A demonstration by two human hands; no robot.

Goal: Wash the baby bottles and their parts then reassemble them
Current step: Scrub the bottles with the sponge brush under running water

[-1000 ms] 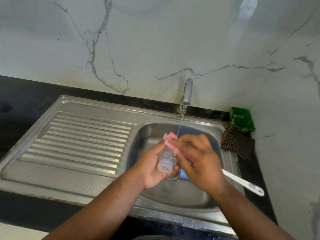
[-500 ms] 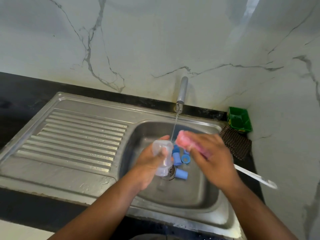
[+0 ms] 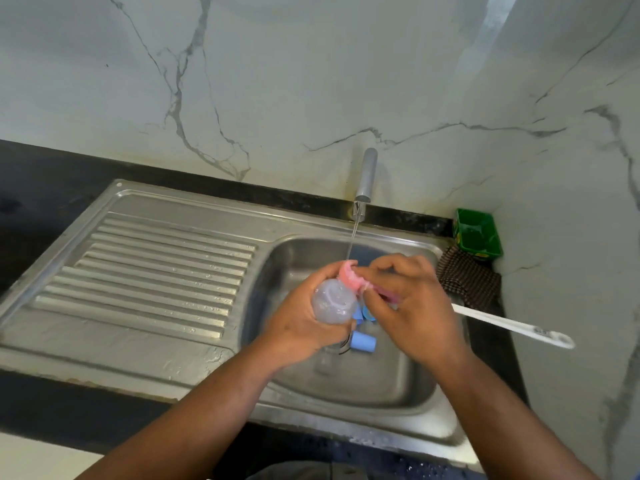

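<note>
The sponge [image 3: 348,277] is back against the bottle [image 3: 332,303].

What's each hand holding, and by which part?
The left hand grips the clear bottle around its body; the right hand pinches one end of the pink sponge.

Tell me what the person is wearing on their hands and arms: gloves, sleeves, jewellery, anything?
Nothing that shows. The left hand and right hand are bare, with no gloves, rings or bracelets visible. No sleeve or watch appears on either arm up to the picture's lower edge.
</note>
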